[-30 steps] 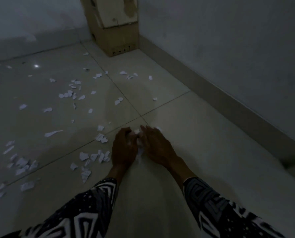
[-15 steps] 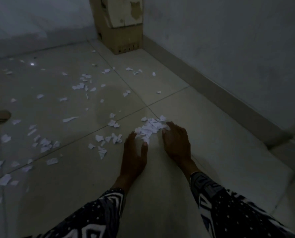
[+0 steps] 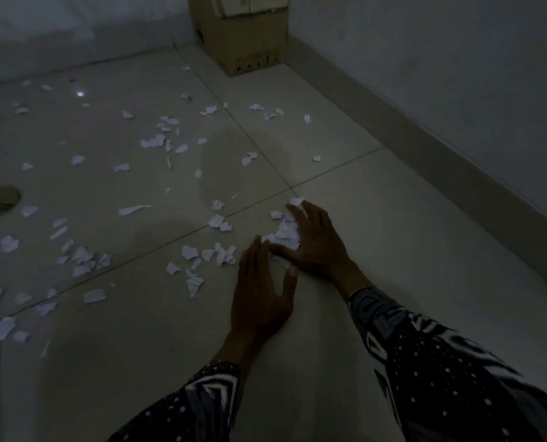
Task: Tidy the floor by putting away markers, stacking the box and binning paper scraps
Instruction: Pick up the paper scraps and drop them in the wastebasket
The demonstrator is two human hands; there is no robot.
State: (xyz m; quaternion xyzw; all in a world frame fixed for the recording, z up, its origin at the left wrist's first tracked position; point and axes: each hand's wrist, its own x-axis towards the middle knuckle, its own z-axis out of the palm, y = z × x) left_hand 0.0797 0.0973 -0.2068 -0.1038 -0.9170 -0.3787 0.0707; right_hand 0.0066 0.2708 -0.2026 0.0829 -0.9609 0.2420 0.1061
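The room is dark. Near the cardboard box (image 3: 250, 36), cut off on top, my flat, spread left hand (image 3: 261, 295) and cupped right hand (image 3: 317, 244) half hide a paper pile (image 3: 283, 236).

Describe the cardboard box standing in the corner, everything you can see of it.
The cardboard box is plain brown corrugated board, standing upright on the tiled floor in the corner where the two walls meet. Its top runs out of frame. A paler, scuffed panel hangs over the upper front, and small dark print marks line the bottom edge. Neither hand touches it; a few paper scraps lie on the floor before it.
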